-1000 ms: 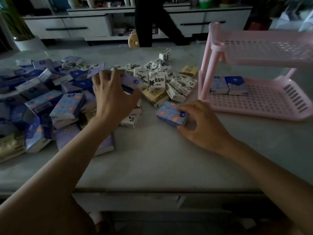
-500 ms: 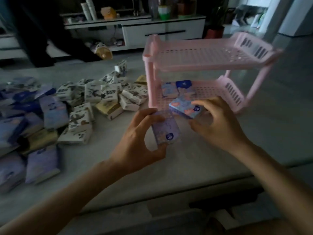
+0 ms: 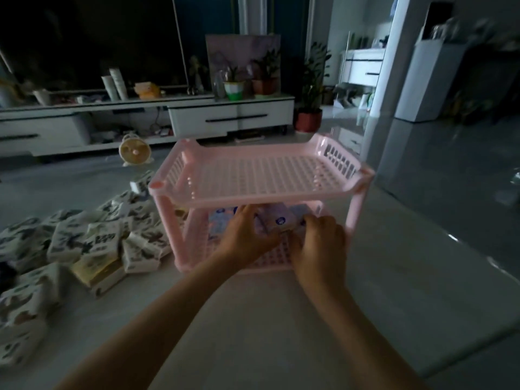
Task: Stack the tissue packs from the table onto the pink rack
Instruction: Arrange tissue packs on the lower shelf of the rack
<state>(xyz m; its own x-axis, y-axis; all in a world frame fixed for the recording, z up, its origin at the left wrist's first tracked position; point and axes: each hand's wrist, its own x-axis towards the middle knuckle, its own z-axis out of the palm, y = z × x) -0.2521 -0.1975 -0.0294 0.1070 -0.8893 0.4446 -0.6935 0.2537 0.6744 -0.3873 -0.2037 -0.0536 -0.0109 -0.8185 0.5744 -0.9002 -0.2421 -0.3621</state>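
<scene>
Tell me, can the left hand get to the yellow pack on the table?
Probably yes. The left hand is in the pink rack's bottom shelf gripping a lilac pack; once pulled out, bare table leads to the yellow pack.

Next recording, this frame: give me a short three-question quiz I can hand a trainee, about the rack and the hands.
1. True or false: the top shelf of the pink rack holds tissue packs.
2. Fill in: the pile of white patterned packs lies on the table to the rack's ____ in the picture.
3. Where do the left hand and the right hand reach? A) into the lower shelf; B) onto the top shelf; C) into that pile.
Key: 1 false, nothing lies on the top shelf. 2 left. 3 A.
</scene>
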